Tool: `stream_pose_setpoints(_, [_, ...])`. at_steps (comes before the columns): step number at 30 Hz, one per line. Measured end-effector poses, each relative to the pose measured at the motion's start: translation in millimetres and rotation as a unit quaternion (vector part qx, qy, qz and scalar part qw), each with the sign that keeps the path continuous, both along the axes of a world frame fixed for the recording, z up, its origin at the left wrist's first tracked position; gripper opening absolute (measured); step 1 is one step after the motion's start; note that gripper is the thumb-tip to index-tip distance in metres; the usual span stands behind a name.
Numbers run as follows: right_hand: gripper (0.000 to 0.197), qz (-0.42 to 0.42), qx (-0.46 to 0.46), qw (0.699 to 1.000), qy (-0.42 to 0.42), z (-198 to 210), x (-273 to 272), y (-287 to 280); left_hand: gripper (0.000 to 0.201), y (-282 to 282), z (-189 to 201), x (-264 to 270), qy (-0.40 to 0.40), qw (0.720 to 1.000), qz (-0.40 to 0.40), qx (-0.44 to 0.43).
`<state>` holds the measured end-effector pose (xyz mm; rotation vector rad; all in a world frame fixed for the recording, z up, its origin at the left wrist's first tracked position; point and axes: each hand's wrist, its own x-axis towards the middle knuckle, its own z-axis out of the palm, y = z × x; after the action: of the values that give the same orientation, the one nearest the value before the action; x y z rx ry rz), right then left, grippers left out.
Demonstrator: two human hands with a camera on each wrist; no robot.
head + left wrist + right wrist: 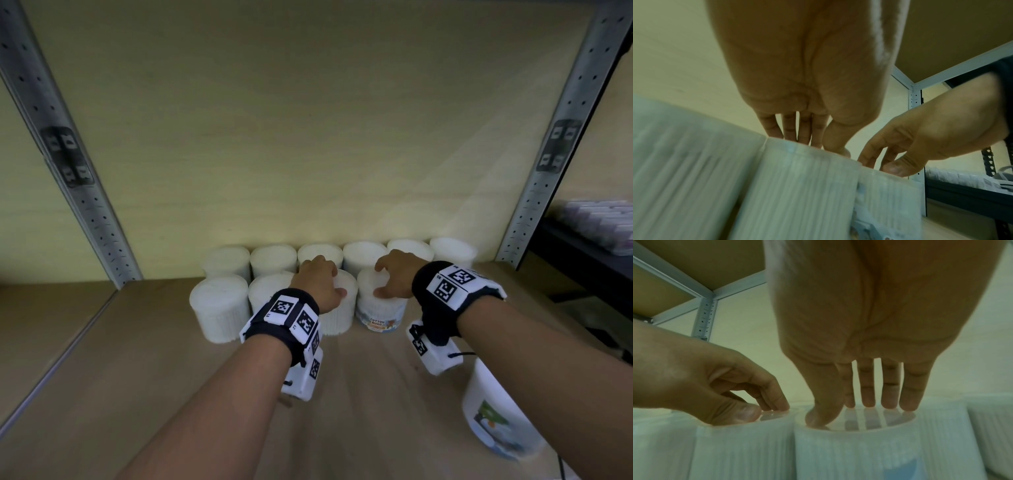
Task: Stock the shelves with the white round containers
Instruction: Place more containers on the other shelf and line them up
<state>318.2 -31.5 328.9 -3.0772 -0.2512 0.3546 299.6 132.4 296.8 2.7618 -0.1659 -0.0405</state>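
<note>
Head view shows a wooden shelf [359,377] between two grey metal posts, with white round containers standing on it in two rows against the back wall. The back row [274,258] has six containers side by side. The front row has four, touching each other.

The left hand [317,282] rests on top of the third front container [337,318], fingers bent down over the lid and the thumb at its right edge. In the left wrist view the fingers [790,128] reach straight down to the lid rim, close together, so the hand looks fairly relaxed, touching the top and not closed around the body.

The right hand [394,274] is on the fourth front container [380,315], which carries a coloured label with the words "COTTON BUDS". In the right wrist view its fingertips [888,402] and thumb stand on the clear lid, nearly straight and a little spread.

One more labelled container [496,421] stands alone near the shelf's front right edge, well apart from the rows.
</note>
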Motion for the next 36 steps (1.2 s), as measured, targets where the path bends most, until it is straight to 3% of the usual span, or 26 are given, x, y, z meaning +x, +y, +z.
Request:
stream_pose_setpoints(18, [0.062, 0.060, 0.045, 0.997, 0.019, -0.1, 6.4, -10.3, 0.050, -2.4, 7.9, -3.5, 0.025, 0.999, -0.004, 0.023])
stream_pose_setpoints(29, [0.062, 0.072, 0.038, 0.997, 0.007, -1.8, 6.3, -11.8, 0.059, -6.3, 28.5, -5.6, 0.112, 0.992, -0.056, 0.029])
stream_pose_setpoints(34, [0.063, 0.074, 0.035, 0.997, 0.011, -1.1, 7.9, -11.6, 0.045, -5.1, 21.9, -3.1, 0.037, 0.999, -0.007, 0.025])
stream_pose_setpoints(36, [0.063, 0.076, 0.030, 0.997, 0.012, -1.4, 7.9, -11.5, 0.049, -6.4, 16.9, -2.5, 0.013, 0.999, 0.017, 0.043])
